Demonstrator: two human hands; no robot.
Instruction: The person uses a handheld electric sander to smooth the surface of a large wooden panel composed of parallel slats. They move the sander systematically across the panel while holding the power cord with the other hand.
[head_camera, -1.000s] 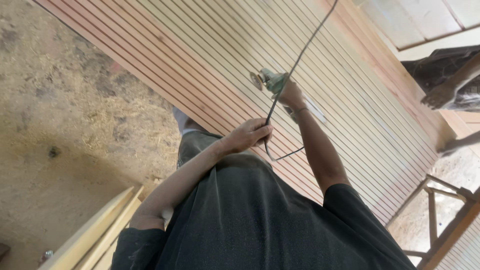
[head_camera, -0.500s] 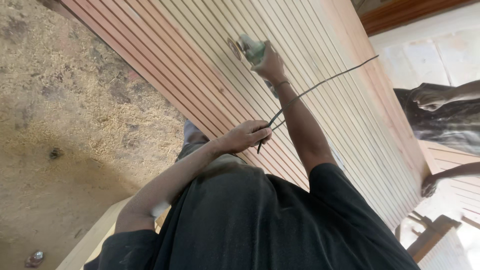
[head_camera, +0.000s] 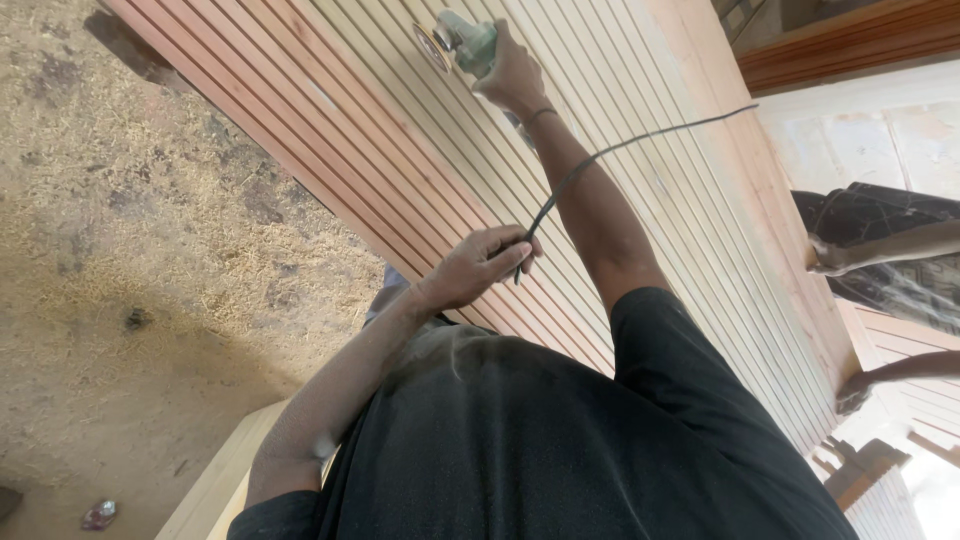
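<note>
A worker's right hand (head_camera: 512, 72) grips a green angle grinder (head_camera: 462, 42), its disc against a long grooved wooden panel (head_camera: 400, 150). The left hand (head_camera: 478, 265) is closed around the grinder's black power cord (head_camera: 600, 160). A small crumpled wrapper (head_camera: 100, 514) lies on the sawdust-strewn floor (head_camera: 120, 250).

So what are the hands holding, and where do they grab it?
The right hand grips the green sander by its body. The left hand pinches its cord partway along, above the grooved panel.
</note>
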